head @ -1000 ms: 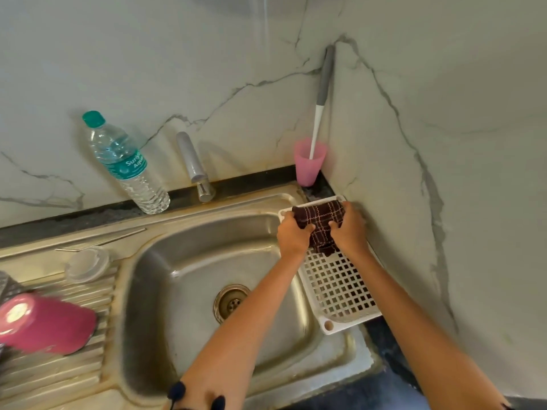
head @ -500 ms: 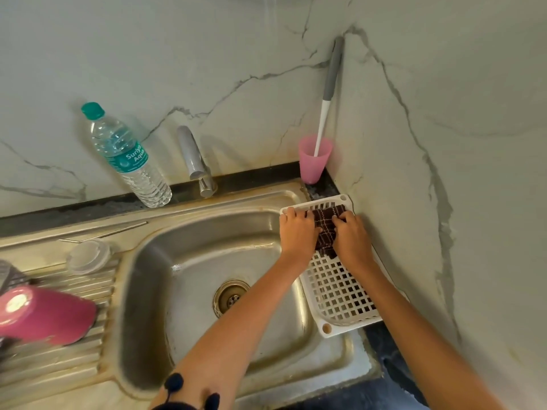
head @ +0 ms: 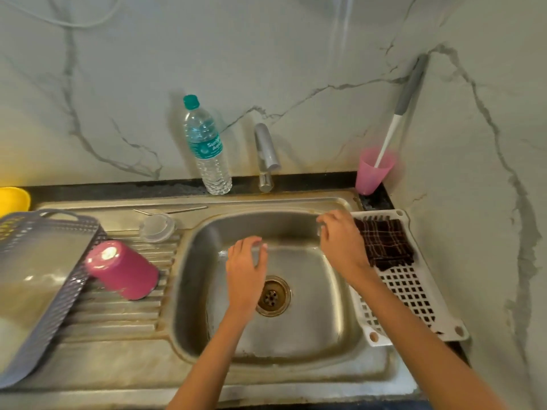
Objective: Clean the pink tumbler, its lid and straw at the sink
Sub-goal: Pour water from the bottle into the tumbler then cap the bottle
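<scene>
The pink tumbler stands upside down and tilted on the ribbed drainboard, left of the sink basin. Its clear lid lies behind it on the drainboard. A thin metal straw rests along the sink's back rim. My left hand hovers over the basin above the drain with relaxed fingers, holding nothing. My right hand is at the basin's right edge, fingers loose and empty, just left of the dark checked cloth lying flat on the white grid tray.
A water bottle and the tap stand at the back wall. A pink cup with a long brush sits in the right corner. A grey basket occupies the left drainboard, with a yellow object behind it.
Both hands let go of the checked cloth, now lying flat on the white tray, and moved left over the basin. The view has swung left, showing the basket.
</scene>
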The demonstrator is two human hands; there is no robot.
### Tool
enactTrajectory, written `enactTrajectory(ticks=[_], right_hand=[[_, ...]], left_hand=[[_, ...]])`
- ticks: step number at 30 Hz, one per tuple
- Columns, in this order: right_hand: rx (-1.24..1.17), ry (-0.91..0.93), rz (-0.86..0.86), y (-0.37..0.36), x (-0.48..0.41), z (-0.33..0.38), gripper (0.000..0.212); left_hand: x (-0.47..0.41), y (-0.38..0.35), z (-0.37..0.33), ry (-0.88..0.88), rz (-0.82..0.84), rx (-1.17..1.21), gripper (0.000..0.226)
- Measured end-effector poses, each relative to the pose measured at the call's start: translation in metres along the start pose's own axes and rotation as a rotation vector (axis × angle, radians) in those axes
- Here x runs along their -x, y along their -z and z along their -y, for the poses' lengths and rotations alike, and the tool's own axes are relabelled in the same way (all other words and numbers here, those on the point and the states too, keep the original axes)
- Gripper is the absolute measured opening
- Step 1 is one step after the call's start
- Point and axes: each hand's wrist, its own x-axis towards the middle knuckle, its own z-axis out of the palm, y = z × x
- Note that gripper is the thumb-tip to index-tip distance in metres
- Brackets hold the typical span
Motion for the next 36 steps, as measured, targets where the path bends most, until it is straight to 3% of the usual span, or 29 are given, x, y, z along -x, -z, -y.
enactTrajectory(ticks=[4, 8, 12, 15, 18, 23, 25, 30, 36], right_hand=[[-0.061, 0.095, 0.148, -0.023, -0.017, 0.059, 0.028], [-0.166, 0.282, 0.12, -0.021, -0.067, 0.132, 0.023], [-0.275, 0.337, 0.02, 0.0, -0.13, 0.191, 0.019], [-0.293, 0.324, -0.026, 0.003, -0.172, 0.215, 0.022], [-0.304, 0.269, -0.011, -0.006, -0.205, 0.225, 0.038], [-0.306, 0.239, -0.016, -0.02, -0.239, 0.236, 0.041], [-0.299, 0.246, -0.009, -0.023, -0.244, 0.239, 0.038], [-0.308, 0.241, -0.008, -0.022, -0.244, 0.238, 0.034], [-0.365, 0.223, 0.006, 0.001, -0.201, 0.221, 0.035]], left_hand=[[-0.008, 0.035, 0.034, 0.226, -0.049, 0.064, 0.021], [-0.056, 0.056, 0.045, 0.188, -0.155, 0.124, 0.027], [-0.126, 0.066, 0.042, 0.172, -0.189, 0.139, 0.05], [-0.172, 0.067, 0.042, 0.173, -0.156, 0.19, 0.076], [-0.209, 0.065, 0.042, 0.166, -0.076, 0.23, 0.1], [-0.257, 0.055, 0.052, 0.179, 0.081, 0.511, 0.12], [-0.266, 0.048, 0.053, 0.182, 0.096, 0.551, 0.115], [-0.264, 0.041, 0.043, 0.194, -0.051, 0.544, 0.076], [-0.21, 0.051, 0.03, 0.133, -0.032, 0.536, 0.068]])
